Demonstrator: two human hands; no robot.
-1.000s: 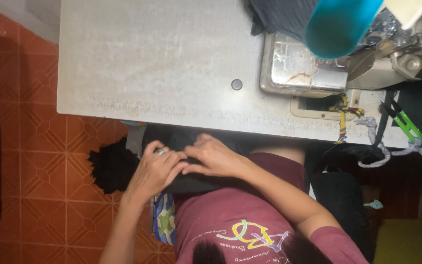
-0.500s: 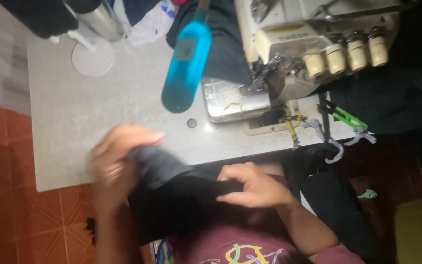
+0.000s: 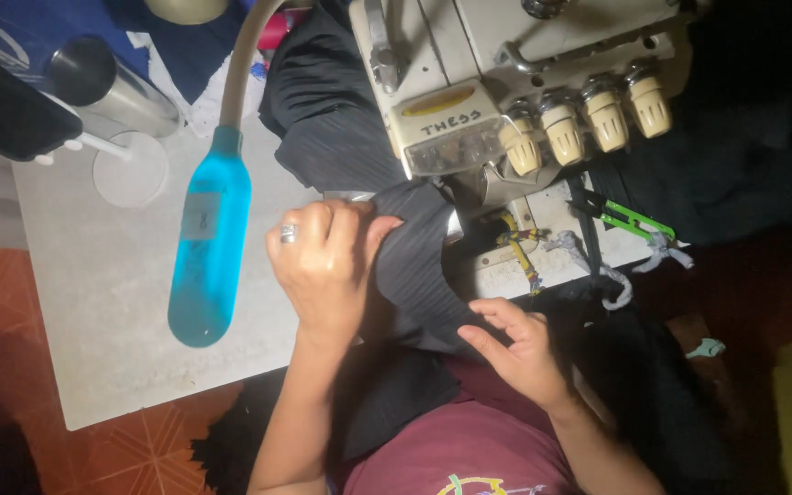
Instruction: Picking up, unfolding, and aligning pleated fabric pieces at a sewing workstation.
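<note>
grey sewing table (image 3: 112, 302) above orange tiled floor (image 3: 153, 454)

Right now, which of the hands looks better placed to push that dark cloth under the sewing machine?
Probably the left hand: it grips the black fabric right beside the sewing machine. The right hand rests on the fabric nearer the person's body.

Hands (image 3: 327, 266) lifted fabric (image 3: 419, 266) to machine (image 3: 469, 101)

Grey sewing table (image 3: 121, 302), cream overlock machine (image 3: 506, 82), black ribbed fabric (image 3: 341, 119), white disc (image 3: 130, 170), green snips (image 3: 634, 220)
</note>
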